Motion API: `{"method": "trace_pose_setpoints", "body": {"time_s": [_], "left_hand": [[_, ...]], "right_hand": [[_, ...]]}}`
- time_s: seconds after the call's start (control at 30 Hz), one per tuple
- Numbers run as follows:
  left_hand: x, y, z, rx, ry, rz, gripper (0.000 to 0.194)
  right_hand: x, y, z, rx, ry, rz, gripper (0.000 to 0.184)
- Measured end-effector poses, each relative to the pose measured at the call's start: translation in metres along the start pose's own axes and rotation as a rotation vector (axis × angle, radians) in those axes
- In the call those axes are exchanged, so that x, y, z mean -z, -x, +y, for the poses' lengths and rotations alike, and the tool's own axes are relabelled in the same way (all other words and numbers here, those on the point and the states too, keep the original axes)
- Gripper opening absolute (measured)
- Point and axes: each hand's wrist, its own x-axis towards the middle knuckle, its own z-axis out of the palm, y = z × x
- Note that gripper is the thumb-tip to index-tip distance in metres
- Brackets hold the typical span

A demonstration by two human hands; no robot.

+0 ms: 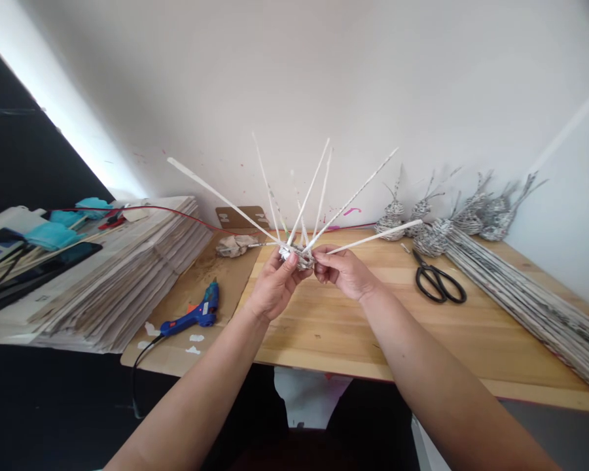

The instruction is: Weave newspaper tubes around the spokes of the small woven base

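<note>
A small woven paper basket made of rolled newspaper is held up over the wooden table, several paper tubes fanning out upward from it. My left hand grips its left side, thumb on the near wall and fingers round the underside. At its right edge, the fingertips of my right hand pinch a white paper tube that reaches out to the right. The basket's bottom and far side are partly hidden by my fingers and the tubes.
Black scissors lie right of my hands, beside a bundle of paper tubes. Several woven pieces stand along the wall. On cardboard at left rests a blue glue gun, next to a tall newspaper stack.
</note>
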Motion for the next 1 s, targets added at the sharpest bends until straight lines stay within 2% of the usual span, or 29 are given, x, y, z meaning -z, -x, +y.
{"method": "trace_pose_setpoints", "body": {"time_s": [0.17, 0.3, 0.4, 0.47, 0.53, 0.57, 0.6, 0.67, 0.73, 0.8, 0.9, 1.0], "left_hand": [[0.005, -0.002, -0.004, 0.018, 0.023, -0.001, 0.042], [0.008, -0.002, -0.009, 0.04, -0.026, 0.019, 0.046], [0.01, 0.0, -0.015, 0.032, -0.154, 0.113, 0.054], [0.013, 0.003, -0.018, -0.085, -0.335, 0.295, 0.056], [0.016, 0.008, -0.015, -0.331, -0.597, 0.464, 0.055], [0.018, 0.01, -0.011, -0.472, -0.749, 0.487, 0.055], [0.019, 0.013, -0.005, -0.599, -0.902, 0.456, 0.056], [0.019, 0.017, 0.01, -0.738, -1.193, 0.267, 0.056], [0.017, 0.018, 0.024, -0.735, -1.405, 0.065, 0.059], [0.016, 0.018, 0.032, -0.693, -1.516, -0.051, 0.057], [0.016, 0.019, 0.032, -0.693, -1.549, -0.061, 0.043], [0.013, 0.022, 0.031, -0.806, -1.564, -0.03, 0.035]], "right_hand": [[0.0, 0.003, -0.001, -0.013, 0.144, -0.033, 0.032], [-0.001, 0.003, 0.0, -0.039, 0.163, -0.05, 0.035], [-0.002, 0.002, 0.001, -0.05, 0.125, -0.024, 0.038], [-0.002, 0.001, 0.002, -0.063, 0.111, 0.009, 0.04], [-0.001, 0.0, 0.002, -0.073, 0.111, 0.034, 0.043], [-0.001, 0.0, 0.002, -0.073, 0.116, 0.036, 0.044], [-0.001, 0.0, 0.002, -0.067, 0.123, 0.032, 0.044], [-0.001, 0.0, 0.002, -0.046, 0.149, 0.009, 0.043], [-0.001, 0.002, 0.001, -0.027, 0.19, -0.022, 0.043], [-0.001, 0.004, -0.002, -0.015, 0.23, -0.06, 0.043], [-0.004, 0.008, -0.007, 0.02, 0.282, -0.115, 0.044], [-0.008, 0.012, -0.011, 0.124, 0.339, -0.117, 0.044]]}}
